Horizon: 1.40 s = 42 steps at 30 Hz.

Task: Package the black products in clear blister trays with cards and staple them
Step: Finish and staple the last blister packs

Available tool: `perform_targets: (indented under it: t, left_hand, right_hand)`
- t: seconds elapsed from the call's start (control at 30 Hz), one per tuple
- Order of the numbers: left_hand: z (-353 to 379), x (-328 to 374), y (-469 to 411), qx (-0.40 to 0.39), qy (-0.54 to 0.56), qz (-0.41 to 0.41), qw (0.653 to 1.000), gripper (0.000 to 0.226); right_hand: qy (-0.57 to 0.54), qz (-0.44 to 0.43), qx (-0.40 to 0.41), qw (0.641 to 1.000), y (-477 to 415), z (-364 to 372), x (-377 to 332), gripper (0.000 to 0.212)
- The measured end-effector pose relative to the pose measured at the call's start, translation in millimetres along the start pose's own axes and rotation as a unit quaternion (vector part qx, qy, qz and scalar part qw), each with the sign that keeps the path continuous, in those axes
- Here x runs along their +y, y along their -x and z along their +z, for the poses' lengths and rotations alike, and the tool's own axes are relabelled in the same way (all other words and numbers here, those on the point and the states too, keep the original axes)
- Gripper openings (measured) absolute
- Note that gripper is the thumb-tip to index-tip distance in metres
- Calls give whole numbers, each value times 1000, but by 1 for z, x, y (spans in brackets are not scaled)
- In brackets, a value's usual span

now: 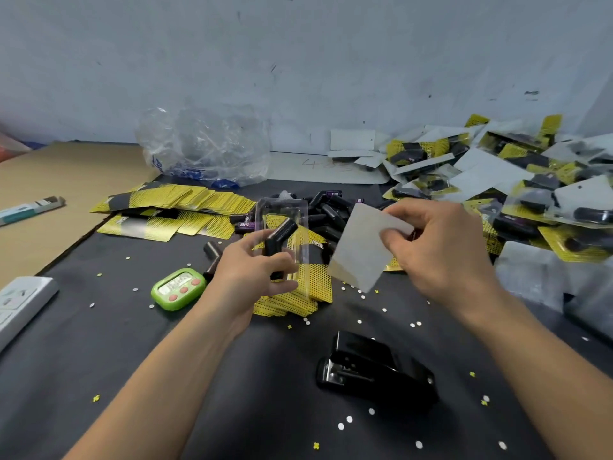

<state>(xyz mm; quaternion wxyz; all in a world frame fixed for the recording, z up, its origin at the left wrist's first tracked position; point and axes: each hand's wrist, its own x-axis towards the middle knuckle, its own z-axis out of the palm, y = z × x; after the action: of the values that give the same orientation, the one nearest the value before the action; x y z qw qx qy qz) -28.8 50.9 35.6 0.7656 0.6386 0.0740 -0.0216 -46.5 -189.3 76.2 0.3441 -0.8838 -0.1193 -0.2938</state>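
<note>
Left hand [252,277] grips tray [282,210], product [280,237] seated; right hand [444,250] pinches card [358,250] corner. Best: slide card in square to tray edges, product unshifted, then stapler [374,370].

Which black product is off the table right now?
The black product held in the clear blister tray by the left hand; the other loose products lie heaped on the table behind it. The right hand holds a white card.
</note>
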Motion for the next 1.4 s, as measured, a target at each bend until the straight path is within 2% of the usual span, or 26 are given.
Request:
perform_targets:
  t: [0.1, 0.17, 0.23, 0.27, 0.33, 0.4, 0.47, 0.57, 0.6, 0.63, 0.7, 0.73, 0.8, 0.87, 0.97, 1.1, 1.23, 1.4]
  left_hand:
    - [4, -4, 1, -6, -6, -1, 1000, 41]
    - [7, -4, 2, -12, -1, -7, 1000, 31]
    - [9, -5, 3, -22, 17, -30, 999, 22]
    - [10, -6, 4, -25, 24, -43, 998, 19]
    - [11, -7, 4, -26, 35, -59, 997, 15]
    - [12, -9, 3, -24, 49, -64, 996, 15]
    - [13, -11, 3, -21, 69, -66, 995, 15]
    - [17, -11, 1, -13, 112, -67, 991, 15]
    - [18, -12, 1, -11, 132, -67, 989, 16]
    - [19, -12, 1, -8, 151, -67, 986, 18]
    - [22, -13, 1, -2, 175, -63, 982, 17]
    - [23, -14, 1, 0, 176, -58, 983, 15]
    - [25, -14, 2, 2, 161, -47, 986, 9]
    - [26, -13, 5, -4, 162, -40, 986, 8]
    - [26, -9, 9, -36, 162, -33, 986, 14]
    - [28, -7, 13, -60, 148, -19, 987, 11]
    - [30, -9, 12, -65, 135, -11, 989, 31]
    - [28, -14, 12, -59, 81, -4, 995, 25]
  right_hand:
    - [50, -17, -40, 998, 3, -9, -2, 19]
    - [29, 9, -71, 997, 10, -2, 0, 17]
    - [-94, 90, -103, 986, 19, 11, 2, 13]
    - [-177, 137, -111, 968, 22, 18, 2, 11]
    - [-282, 200, -88, 934, 24, 26, 2, 14]
    - [-323, 219, -21, 920, 20, 24, 5, 22]
    - [-335, 209, 30, 918, 14, 17, 8, 25]
    - [-316, 199, 21, 927, 12, 13, 5, 25]
    - [-340, 222, 9, 914, 12, 15, 2, 24]
    - [-395, 261, -14, 881, 12, 15, -2, 22]
    - [-504, 339, -94, 789, 11, 14, -10, 15]
    - [-503, 356, -150, 773, 12, 14, -11, 15]
    - [-391, 344, -255, 814, 16, 15, -10, 14]
    - [-286, 318, -306, 851, 23, 22, -9, 12]
    - [-257, 301, -323, 860, 29, 30, -8, 9]
    - [-283, 313, -291, 859, 28, 31, -4, 22]
    - [-224, 291, -241, 898, 28, 34, -3, 25]
    - [-162, 262, -163, 937, 26, 36, 0, 28]
